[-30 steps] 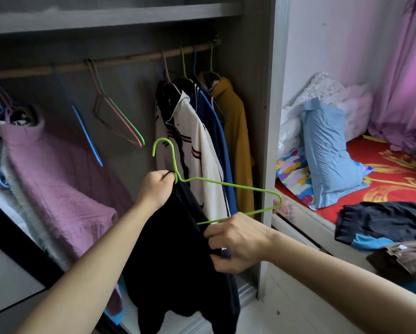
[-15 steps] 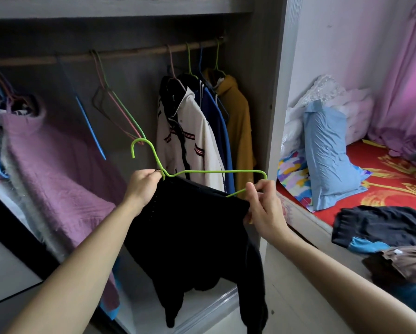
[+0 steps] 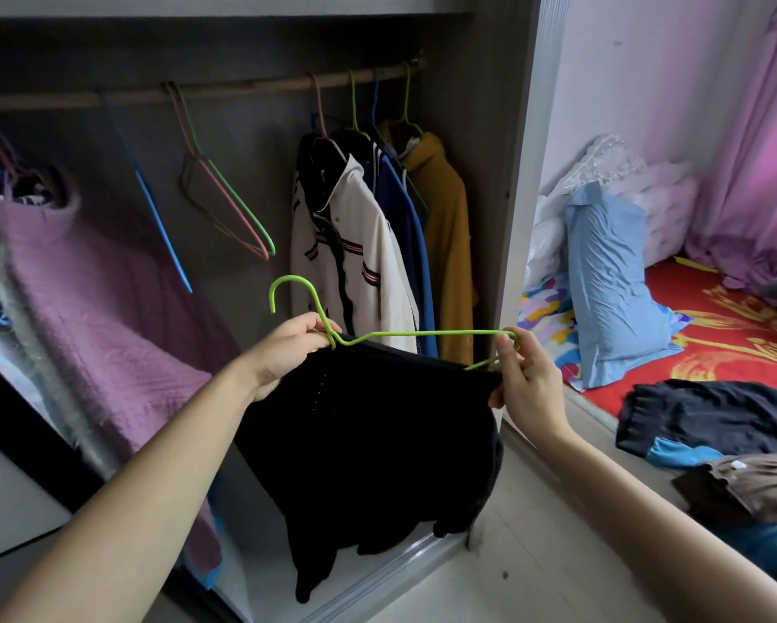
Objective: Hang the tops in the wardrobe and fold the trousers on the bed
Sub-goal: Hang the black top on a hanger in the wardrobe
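Observation:
A black knit top [image 3: 368,447] hangs from a green wire hanger [image 3: 404,333] in front of the open wardrobe. My left hand [image 3: 287,353] grips the hanger's neck and the top's shoulder, just below the hook. My right hand [image 3: 523,375] pinches the hanger's right end together with the top's other shoulder. The hanger's top wire shows bare above the cloth. The wooden rail [image 3: 242,88] runs above, with several tops hanging at its right end. On the bed [image 3: 737,335] lie dark trousers [image 3: 710,415] and brown clothing [image 3: 755,487].
Empty wire hangers [image 3: 224,209] and a blue hanger [image 3: 161,231] dangle mid-rail. A purple quilted garment [image 3: 89,317] fills the left side. The wardrobe's side panel [image 3: 521,195] stands between rail and bed. A blue pillow [image 3: 611,285] leans at the bed's head.
My right hand has moved from the front of the black top up to the hanger's right end and pulled the shoulder out, so the top now spreads across the levelled hanger.

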`<state>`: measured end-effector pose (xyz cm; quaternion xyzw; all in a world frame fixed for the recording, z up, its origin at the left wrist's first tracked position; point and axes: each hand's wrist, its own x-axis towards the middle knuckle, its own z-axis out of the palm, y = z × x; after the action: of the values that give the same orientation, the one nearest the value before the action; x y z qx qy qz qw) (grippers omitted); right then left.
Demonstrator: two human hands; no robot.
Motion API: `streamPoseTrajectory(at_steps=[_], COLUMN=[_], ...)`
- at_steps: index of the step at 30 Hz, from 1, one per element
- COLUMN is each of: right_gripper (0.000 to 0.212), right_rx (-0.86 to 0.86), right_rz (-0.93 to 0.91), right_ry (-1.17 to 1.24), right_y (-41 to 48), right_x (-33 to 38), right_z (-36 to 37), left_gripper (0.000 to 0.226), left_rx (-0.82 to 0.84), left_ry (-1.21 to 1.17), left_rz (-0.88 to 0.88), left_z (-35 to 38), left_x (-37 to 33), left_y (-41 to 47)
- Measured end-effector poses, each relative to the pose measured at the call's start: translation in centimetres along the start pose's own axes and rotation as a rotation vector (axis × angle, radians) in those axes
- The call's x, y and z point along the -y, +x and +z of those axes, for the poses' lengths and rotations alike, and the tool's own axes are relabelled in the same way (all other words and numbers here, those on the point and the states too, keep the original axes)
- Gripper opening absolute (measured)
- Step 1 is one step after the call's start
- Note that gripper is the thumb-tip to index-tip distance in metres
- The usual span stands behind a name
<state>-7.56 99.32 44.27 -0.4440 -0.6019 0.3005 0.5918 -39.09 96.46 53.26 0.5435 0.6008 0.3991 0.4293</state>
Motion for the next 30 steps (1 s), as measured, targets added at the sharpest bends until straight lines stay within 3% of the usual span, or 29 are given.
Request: streamPoseTrajectory(at_steps=[4, 9, 13, 14, 16, 18, 20, 23, 25, 30], right_gripper=[0.023, 0.02, 0.019, 0.021, 0.029, 0.032, 0.028, 0.06, 0.078, 0.083], right_rx=[-0.011, -0.08, -0.082, -0.073, -0.041, 0.048, 0.182, 0.416, 0.501, 0.559], right_rz=[0.014, 0.035, 0.041, 0.035, 0.001, -0.068, -0.219, -0.402, -0.405, -0.419], right_ry=[0.008, -0.012, -0.001, 0.011, 0.029, 0.025, -0.078, -0.268, -0.33, -0.468], right_y=[0.2, 0.1, -0.2, -0.4, -0.8, -0.9, -0.5, 0.4, 0.8, 0.7], right_x=[-0.7, -0.8, -1.2, -1.2, -0.9, -0.5, 0.0, 0.7, 1.0, 2.3], right_z=[-0.4, -0.6, -0.9, -0.8, -0.3, 0.0, -0.4, -1.7, -2.6, -3.3], left_gripper=[0.03, 0.028, 0.035, 0.041, 0.051, 0.045, 0.028, 0.013, 0.015, 0.021], left_rx=[0.149, 0.104, 0.183, 0.128, -0.141, -0.468, -0.623, -0.651, -0.639, -0.606], left_ry=[-0.188, 0.003, -0.243, -0.234, -0.095, 0.029, 0.068, 0.126, 0.192, 0.393], left_rz=[-0.021, -0.043, -0.139, -0.145, -0.13, -0.078, -0.018, 0.064, 0.143, 0.332], left_z=[0.3, 1.5, 2.3, 3.2, 5.2, 6.4, 6.2, 4.5, 3.3, 1.0], left_x=[-0.1, -0.1, 0.4, 0.7, 1.3, 1.5, 1.4, 1.1, 0.9, 0.6], left_y=[-0.2, -0.2, -0.2, -0.2, 0.3, 1.0, 1.7, 2.6, 2.8, 3.3])
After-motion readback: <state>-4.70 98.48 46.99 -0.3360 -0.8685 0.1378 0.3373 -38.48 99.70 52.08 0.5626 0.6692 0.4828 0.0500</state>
